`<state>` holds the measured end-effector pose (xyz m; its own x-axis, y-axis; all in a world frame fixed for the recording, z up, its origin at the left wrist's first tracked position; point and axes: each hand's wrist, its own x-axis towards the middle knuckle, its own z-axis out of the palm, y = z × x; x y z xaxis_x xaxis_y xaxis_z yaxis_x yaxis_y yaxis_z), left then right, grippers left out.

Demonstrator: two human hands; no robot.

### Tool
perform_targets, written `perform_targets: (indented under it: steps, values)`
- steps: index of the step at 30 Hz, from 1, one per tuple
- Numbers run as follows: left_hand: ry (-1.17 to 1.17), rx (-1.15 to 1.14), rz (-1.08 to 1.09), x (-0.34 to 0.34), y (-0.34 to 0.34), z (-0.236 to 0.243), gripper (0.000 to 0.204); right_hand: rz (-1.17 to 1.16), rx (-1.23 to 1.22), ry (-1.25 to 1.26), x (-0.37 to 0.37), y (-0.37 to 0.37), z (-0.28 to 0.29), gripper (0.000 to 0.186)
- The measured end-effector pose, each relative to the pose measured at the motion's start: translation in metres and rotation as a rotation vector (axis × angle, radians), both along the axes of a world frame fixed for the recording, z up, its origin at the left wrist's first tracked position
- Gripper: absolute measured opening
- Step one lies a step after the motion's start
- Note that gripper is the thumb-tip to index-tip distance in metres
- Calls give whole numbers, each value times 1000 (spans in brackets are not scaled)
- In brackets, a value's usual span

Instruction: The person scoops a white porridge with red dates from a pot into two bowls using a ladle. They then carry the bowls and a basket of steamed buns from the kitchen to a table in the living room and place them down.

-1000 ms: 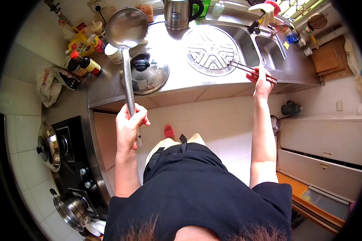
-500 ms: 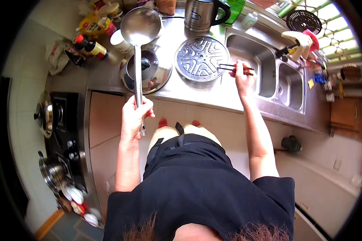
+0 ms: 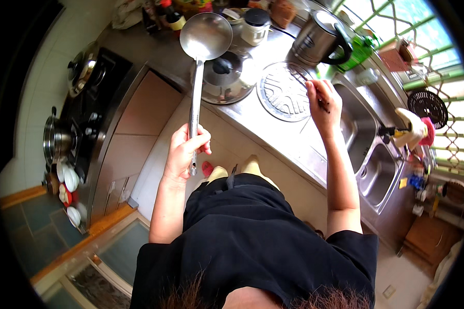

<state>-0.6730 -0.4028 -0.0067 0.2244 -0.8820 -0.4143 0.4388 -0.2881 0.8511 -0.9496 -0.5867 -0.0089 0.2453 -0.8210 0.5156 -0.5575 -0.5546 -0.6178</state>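
My left hand (image 3: 186, 153) is wrapped round the handle of a large metal ladle (image 3: 205, 37), whose round bowl points away from me. The ladle hangs in the air in front of the counter, partly over a domed pot lid (image 3: 231, 85) with a black knob. In my closed right hand (image 3: 326, 105) is a pair of dark chopsticks (image 3: 299, 75). Their tips point far and left, over the far right part of a round patterned metal steamer rack (image 3: 273, 95) lying on the counter. Whether the tips touch it I cannot tell.
A steel kettle (image 3: 314, 41), a green bottle (image 3: 357, 57) and a black-lidded jar (image 3: 255, 28) stand at the back. The double sink (image 3: 368, 172) lies to the right. On the left, a black stove (image 3: 113, 72) bears a pot (image 3: 56, 136).
My body and view have turned toward the left, so the counter now slants. The chopsticks have swung to point farther away. Both hands keep hold of the ladle and chopsticks.
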Motion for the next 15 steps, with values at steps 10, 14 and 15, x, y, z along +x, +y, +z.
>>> perform_targets:
  steps: [10, 14, 15]
  values:
    - [-36, 19, 177, 50, 71, 15, 8, 210, -131, 429, 49, -31, -142, 15]
    - [-35, 43, 308, 59, 101, -2, 8, 207, -112, 559, 50, -36, -159, 11]
    - [-21, 46, 325, 59, 106, -6, 8, 218, -146, 605, 44, -39, -175, 11]
